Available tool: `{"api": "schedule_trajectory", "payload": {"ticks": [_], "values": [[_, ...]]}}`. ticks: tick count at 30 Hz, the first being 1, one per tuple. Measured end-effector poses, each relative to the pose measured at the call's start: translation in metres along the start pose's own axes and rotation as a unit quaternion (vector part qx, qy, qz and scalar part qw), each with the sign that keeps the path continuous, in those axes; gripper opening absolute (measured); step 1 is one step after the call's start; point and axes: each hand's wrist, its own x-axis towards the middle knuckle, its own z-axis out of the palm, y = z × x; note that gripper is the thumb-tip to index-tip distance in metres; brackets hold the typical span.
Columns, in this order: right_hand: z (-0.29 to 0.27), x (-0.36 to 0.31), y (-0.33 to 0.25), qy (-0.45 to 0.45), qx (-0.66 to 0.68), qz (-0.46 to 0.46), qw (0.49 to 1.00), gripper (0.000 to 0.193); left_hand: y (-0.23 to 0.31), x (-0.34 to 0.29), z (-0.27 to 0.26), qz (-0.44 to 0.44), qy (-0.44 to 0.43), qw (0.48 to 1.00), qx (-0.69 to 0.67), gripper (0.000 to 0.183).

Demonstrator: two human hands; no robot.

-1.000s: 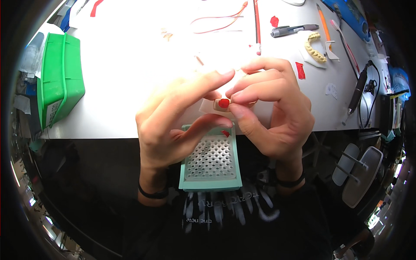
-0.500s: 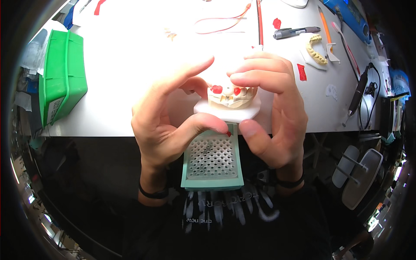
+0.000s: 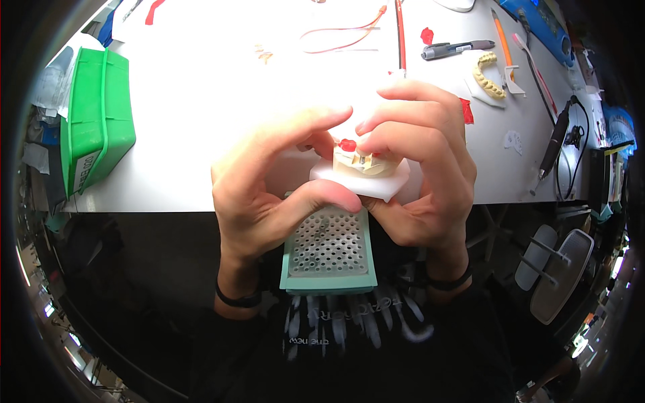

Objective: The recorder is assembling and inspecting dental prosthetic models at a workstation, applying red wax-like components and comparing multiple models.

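Between my hands sits a cream dental model (image 3: 359, 166) on a white base (image 3: 356, 186), tilted slightly. Red wax (image 3: 347, 144) covers a tooth on its left side, and a gap in the tooth row faces me. My left hand (image 3: 259, 178) curves round the left side, its thumb along the front edge of the base and some fingertips behind the model. My right hand (image 3: 433, 164) grips the right side, thumb partly hidden under the base. Its bent fingers lie over the teeth and hide much of that side.
Below the model a pale green tray with a perforated plate (image 3: 330, 245) juts from the table edge. A green bin (image 3: 101, 114) stands left. To the right are a pen (image 3: 457, 50), a yellowish dental cast (image 3: 488, 75), a toothbrush (image 3: 527, 54), and a corded handpiece (image 3: 554, 148).
The model has shifted a little right and tilted. My right thumb has slid under the base, and the right fingers have come down over the teeth. The left hand moved slightly right.
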Motion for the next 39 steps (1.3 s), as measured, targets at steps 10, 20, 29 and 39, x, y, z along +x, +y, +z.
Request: {"api": "schedule_trajectory", "payload": {"ticks": [10,20,29,39], "values": [[-0.001,0.0,0.0,-0.026,-0.008,0.025,0.999,0.047,0.0,0.003,-0.004,0.036,-0.005,0.998,0.059,0.051],[0.001,-0.008,0.006,-0.005,0.049,0.056,0.997,0.05,0.004,0.0,-0.002,0.07,0.018,0.99,0.117,0.047],[0.002,-0.008,0.008,0.0,0.089,0.027,0.996,0.048,0.003,-0.001,-0.003,0.11,0.019,0.98,0.163,0.046],[0.003,-0.008,0.006,0.012,0.087,0.013,0.996,0.044,0.0,-0.002,-0.003,0.14,-0.006,0.974,0.18,0.037]]}}
